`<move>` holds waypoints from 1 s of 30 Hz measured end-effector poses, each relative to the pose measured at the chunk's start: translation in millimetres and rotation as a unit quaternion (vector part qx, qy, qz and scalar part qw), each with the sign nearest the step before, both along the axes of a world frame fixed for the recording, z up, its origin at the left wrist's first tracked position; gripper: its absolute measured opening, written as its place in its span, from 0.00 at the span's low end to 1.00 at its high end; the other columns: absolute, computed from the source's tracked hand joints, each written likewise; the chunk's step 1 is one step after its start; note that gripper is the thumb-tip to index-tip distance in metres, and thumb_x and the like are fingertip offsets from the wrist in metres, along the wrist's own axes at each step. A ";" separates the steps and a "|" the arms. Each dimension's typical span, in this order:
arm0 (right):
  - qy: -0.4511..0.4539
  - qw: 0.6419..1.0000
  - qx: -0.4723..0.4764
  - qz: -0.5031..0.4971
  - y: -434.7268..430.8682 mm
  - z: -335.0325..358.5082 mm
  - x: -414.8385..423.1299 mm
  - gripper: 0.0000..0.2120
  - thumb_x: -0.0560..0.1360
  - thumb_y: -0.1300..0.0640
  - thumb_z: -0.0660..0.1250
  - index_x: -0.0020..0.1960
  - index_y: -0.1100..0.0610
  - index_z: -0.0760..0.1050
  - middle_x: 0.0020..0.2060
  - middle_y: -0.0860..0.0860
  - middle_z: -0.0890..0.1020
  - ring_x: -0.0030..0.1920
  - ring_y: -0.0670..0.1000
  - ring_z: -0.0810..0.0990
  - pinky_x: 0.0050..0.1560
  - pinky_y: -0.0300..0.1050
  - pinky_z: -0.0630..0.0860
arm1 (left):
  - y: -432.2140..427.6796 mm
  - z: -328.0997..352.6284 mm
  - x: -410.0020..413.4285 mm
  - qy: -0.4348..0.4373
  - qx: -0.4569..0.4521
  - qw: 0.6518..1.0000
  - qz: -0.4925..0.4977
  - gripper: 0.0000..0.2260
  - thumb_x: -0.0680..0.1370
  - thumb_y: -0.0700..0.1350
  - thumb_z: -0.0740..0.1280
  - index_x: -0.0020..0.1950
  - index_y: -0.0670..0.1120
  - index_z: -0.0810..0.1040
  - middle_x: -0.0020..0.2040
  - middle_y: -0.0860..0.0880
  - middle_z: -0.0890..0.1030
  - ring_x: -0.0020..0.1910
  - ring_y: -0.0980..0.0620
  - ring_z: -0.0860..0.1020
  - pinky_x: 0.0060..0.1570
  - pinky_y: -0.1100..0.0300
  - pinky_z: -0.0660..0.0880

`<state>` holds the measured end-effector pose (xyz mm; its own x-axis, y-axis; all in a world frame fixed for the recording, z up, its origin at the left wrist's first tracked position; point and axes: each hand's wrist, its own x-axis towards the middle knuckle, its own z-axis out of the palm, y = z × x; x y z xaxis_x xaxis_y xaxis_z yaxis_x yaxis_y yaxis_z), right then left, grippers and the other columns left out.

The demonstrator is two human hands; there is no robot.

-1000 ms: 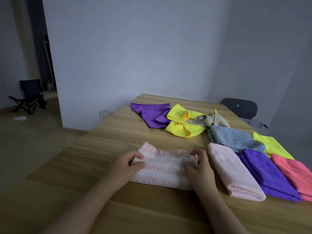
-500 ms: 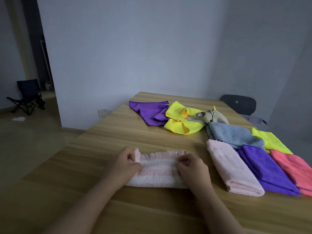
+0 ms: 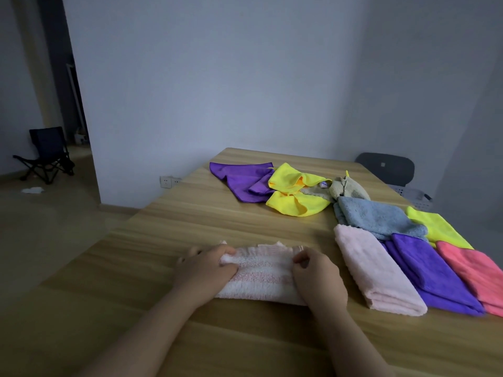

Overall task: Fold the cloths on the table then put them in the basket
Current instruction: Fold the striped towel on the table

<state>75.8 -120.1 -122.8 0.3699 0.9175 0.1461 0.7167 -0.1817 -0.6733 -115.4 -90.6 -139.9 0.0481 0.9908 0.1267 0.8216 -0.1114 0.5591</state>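
cloth: pink-striped towel (image 3: 261, 278) lies part-folded on the wooden table (image 3: 190, 213) | left hand (image 3: 204, 268): fingers curled, pinches its left end | right hand (image 3: 318, 278): curled on its right end | handling: probably soft, light and limp; best taken at both end corners

The head-worn camera (wide-angle) looks forward and down, close over the table (image 3: 190, 219).
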 end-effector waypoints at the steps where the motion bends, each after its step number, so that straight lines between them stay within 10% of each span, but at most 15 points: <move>1: -0.063 0.998 -0.014 -0.006 -1.9 0.0 -1.6 0.08 0.76 0.56 0.58 0.50 0.47 0.74 0.52 0.48 0.76 0.52 0.50 0.73 0.42 0.43 0.69 | 0.7 0.9 0.2 0.027 -0.009 1.000 -0.004 0.15 0.75 0.57 0.59 0.62 0.65 0.70 0.72 0.63 0.64 0.68 0.52 0.60 0.64 0.54 0.54; 6: -0.296 0.950 0.076 0.058 -9.0 -2.8 -5.6 0.21 0.76 0.57 0.58 0.69 0.48 0.67 0.76 0.49 0.55 0.75 0.55 0.54 0.69 0.51 0.57 | 7.1 -0.5 0.5 0.111 -0.062 0.991 -0.052 0.21 0.78 0.60 0.50 0.71 0.65 0.57 0.77 0.61 0.47 0.76 0.52 0.41 0.71 0.45 0.42; 13: -0.283 0.923 -0.045 0.256 -5.4 -14.6 -9.6 0.28 0.76 0.33 0.44 0.74 0.38 0.49 0.76 0.41 0.52 0.76 0.47 0.45 0.73 0.48 0.40 | 8.5 -4.7 -1.3 0.111 -0.053 0.991 -0.047 0.22 0.77 0.60 0.52 0.71 0.67 0.56 0.77 0.61 0.41 0.75 0.52 0.36 0.71 0.44 0.40; 21: -0.295 0.919 -0.045 0.259 -6.6 -16.3 -5.0 0.40 0.68 0.27 0.54 0.75 0.40 0.48 0.76 0.41 0.52 0.76 0.48 0.47 0.73 0.48 0.44 | 4.4 -2.9 0.8 0.071 -0.021 0.997 -0.016 0.20 0.79 0.53 0.51 0.70 0.67 0.58 0.76 0.62 0.52 0.76 0.56 0.46 0.72 0.45 0.42; 25: -0.302 0.924 0.078 0.222 -12.5 -14.8 -6.1 0.26 0.72 0.40 0.58 0.68 0.45 0.60 0.68 0.41 0.69 0.68 0.46 0.65 0.64 0.42 0.61 | -3.2 -0.8 -7.1 -0.123 0.042 0.991 -0.043 0.16 0.81 0.50 0.54 0.67 0.63 0.67 0.70 0.60 0.66 0.71 0.58 0.61 0.71 0.51 0.57; 30: -0.197 0.962 0.133 0.132 -16.9 0.6 -2.3 0.15 0.74 0.44 0.60 0.60 0.44 0.65 0.51 0.47 0.80 0.52 0.54 0.79 0.40 0.45 0.67 | -6.4 23.3 12.1 -0.530 0.044 0.846 -0.032 0.19 0.80 0.38 0.57 0.70 0.51 0.63 0.68 0.47 0.69 0.66 0.51 0.68 0.59 0.60 0.68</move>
